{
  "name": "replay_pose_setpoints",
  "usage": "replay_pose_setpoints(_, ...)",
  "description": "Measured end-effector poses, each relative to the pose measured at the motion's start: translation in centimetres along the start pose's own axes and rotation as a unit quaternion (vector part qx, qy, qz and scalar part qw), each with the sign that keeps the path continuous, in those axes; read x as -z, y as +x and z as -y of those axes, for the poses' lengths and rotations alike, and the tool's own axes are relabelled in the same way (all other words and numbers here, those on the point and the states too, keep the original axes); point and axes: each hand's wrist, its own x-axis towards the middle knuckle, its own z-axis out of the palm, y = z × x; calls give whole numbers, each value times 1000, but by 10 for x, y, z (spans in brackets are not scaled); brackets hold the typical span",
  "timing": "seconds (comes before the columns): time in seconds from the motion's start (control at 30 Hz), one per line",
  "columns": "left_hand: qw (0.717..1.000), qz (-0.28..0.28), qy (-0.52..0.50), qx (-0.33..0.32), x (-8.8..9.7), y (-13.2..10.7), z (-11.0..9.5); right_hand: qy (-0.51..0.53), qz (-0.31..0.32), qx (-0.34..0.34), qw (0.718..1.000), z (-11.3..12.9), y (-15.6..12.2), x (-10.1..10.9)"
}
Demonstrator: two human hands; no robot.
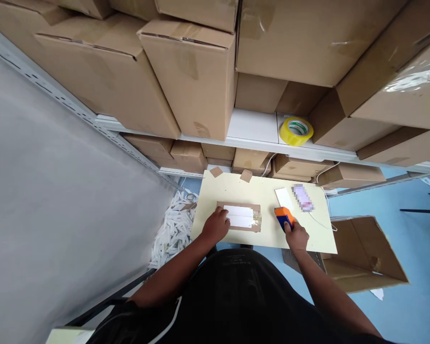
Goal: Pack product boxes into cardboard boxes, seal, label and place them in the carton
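Observation:
My left hand [216, 225] rests over the left end of a flat piece of brown cardboard [241, 230], its thumb and fingers apart. White strips [241, 216] lie side by side on this cardboard, with shiny clear tape [257, 219] at the right end. In my right hand [296, 236] is an orange-and-blue handheld tool [284, 216], the fingers closed round its blue lower part. Its exact kind cannot be made out. Just beyond the tool lies a white rectangular piece [283, 196], partly covered by it.
The pale yellow table [208, 191] also bears a blurred purple phone-like object [303, 198] and small cardboard scraps [246, 176]. Behind it, shelves [252, 125] hold many boxes and a yellow tape roll [295, 131]. White scraps [172, 231] pile up left; an open carton [365, 253] stands right.

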Motion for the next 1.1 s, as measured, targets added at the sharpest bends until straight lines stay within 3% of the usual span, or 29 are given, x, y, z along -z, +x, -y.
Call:
replay_pose_setpoints(0.1, 995, 0, -87, 54, 8, 2, 1, 157, 31, 36, 987, 23, -14, 36)
replay_pose_setpoints(0.23, 957, 50, -274, 85, 25, 7, 5, 251, 122, 152, 948, 87, -21, 67)
replay_pose_setpoints(0.37, 857, 83, -492, 128, 39, 3, 2, 212, 151, 246, 934, 159, -20, 70)
replay_pose_setpoints(0.47, 829, 51, -541, 133, 44, -3, -3, 171, 177, 290, 925, 192, -21, 63)
replay_pose_setpoints(0.63, 861, -30, -473, 183, 52, -11, 5, 117, 205, 288, 928, 212, -20, 61)
replay_pose_setpoints(0.83, 894, -105, -369, 231, 70, -12, 58, 39, 217, 250, 943, 203, -1, 84)
replay_pose_setpoints(0.97, 944, -84, -235, 217, 45, -4, 84, -38, 219, 265, 938, 198, 4, 76)
replay_pose_setpoints(1.1, 965, -64, -153, 205, -1, 4, 83, -75, 214, 269, 936, 199, 3, 56)
